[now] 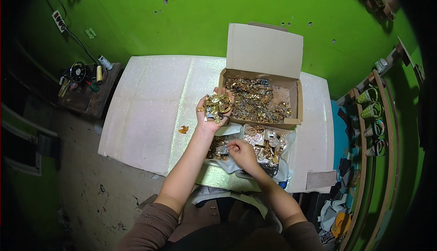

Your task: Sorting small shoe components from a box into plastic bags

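My left hand is turned palm up beside the cardboard box, cupping a heap of gold and silver-coloured metal buckles and fittings. My right hand hovers low over two plastic-lined containers, thumb and fingers pinched together; whatever is between them is too small or hidden to name. Shiny metal fittings fill the right-hand container, with dark pieces at its near end. More small brassy pieces lie in the left one, partly covered by my arm and hand. The open box holds many mixed small metal pieces.
The box's lid stands up toward the green wall. One amber-coloured piece lies on the pale glittery tabletop. A striped card rests at the near right corner. At right stands a rack with sandals; thread spools are at left.
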Available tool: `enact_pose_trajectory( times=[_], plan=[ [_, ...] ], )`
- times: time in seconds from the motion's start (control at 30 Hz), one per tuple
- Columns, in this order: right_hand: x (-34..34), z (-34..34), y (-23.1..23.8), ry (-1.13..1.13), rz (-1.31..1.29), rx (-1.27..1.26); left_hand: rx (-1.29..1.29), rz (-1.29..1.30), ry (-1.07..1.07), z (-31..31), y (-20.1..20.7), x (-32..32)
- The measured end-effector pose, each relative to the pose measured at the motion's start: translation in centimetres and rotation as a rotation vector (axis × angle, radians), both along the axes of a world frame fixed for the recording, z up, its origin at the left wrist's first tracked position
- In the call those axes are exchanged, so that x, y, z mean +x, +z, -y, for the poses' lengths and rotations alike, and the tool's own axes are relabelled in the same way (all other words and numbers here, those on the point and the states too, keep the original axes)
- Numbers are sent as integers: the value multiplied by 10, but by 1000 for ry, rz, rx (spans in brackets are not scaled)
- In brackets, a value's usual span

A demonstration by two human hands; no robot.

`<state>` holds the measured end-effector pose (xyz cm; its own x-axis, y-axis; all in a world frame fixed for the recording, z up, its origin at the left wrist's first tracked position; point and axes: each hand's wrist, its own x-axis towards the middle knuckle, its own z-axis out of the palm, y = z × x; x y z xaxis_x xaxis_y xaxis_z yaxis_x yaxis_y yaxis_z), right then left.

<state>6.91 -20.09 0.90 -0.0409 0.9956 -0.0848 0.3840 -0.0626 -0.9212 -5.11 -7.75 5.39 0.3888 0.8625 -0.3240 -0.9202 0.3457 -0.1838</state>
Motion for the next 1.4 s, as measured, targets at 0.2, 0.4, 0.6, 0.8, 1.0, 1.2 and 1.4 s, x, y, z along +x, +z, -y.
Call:
enact_pose_trajectory(
  times=[0.2, 0.4, 0.6, 0.8, 1.0, 1.2, 1.4],
  plan=[
    [-12, 1, 0, 234, 687, 828, -2, 27, -39, 4, -8, -11],
    [-11, 3, 1, 270, 781, 1050, -56, 39, -73, 9, -11, -14],
    [-13, 12, 10, 218, 813, 1038, -11, -3, -122, 19, -20, -23],
    [-14, 15, 14, 108, 795, 941, -24, -35, -149, 20, -24, -23],
    [2, 13, 14, -330, -72, 66, -34, -27, -147, 20, -18, -11],
    [51, 22, 13, -361, -385, -152, -10, 3, -155, 19, -10, 11],
    [109, 24, 7, -479, -354, -87, 20, -13, -140, 4, 6, 45]
  ],
)
